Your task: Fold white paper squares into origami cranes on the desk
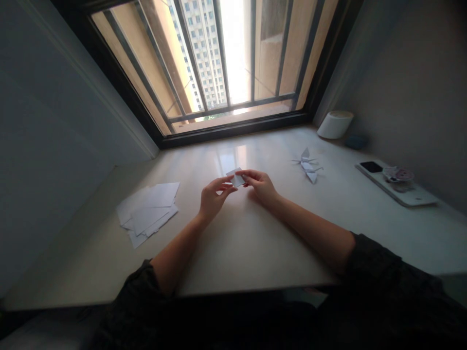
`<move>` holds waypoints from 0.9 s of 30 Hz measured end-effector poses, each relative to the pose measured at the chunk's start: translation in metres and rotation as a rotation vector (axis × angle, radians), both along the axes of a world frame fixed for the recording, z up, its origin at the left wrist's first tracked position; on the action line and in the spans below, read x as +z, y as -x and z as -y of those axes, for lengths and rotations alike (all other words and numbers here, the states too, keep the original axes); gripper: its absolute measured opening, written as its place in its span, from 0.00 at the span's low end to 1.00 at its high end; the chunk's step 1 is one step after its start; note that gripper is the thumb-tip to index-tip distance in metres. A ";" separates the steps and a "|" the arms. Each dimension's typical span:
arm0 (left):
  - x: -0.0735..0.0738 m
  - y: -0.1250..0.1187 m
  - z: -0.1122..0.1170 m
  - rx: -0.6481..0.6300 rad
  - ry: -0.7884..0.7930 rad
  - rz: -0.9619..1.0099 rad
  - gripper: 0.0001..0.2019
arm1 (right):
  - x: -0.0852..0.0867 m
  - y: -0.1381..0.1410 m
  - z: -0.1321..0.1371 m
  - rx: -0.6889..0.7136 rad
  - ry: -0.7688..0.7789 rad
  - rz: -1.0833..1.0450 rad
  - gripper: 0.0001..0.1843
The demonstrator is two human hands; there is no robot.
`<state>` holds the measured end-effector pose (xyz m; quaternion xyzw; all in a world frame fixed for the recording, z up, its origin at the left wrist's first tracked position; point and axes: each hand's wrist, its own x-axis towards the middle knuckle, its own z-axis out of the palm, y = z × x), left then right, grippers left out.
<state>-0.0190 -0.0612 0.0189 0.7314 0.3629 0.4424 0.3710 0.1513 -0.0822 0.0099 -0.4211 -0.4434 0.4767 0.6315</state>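
A small folded piece of white paper is held between my two hands, just above the middle of the white tabletop. My left hand pinches its left edge, with the thumb below and the fingertips at the side. From the right, my right hand grips the upper right corner between thumb and fingers. Farther right lie white folded paper cranes, close together with their wings spread. To the left of my left hand is a loose, overlapping pile of white paper sheets.
A barred window rises behind the table. Toward the right wall stand a white cylindrical object and a small dark item. Nearer is a white phone with a round, patterned attachment on it.
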 end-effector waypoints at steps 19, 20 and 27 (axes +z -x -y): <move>-0.003 0.001 -0.004 0.079 0.070 0.110 0.13 | -0.001 0.002 0.005 0.050 -0.123 0.246 0.18; -0.003 0.001 -0.004 0.090 0.062 0.101 0.13 | 0.000 0.002 0.006 0.053 -0.133 0.266 0.20; 0.000 -0.002 0.003 0.187 0.012 0.047 0.15 | 0.000 0.004 0.008 0.046 -0.165 0.299 0.19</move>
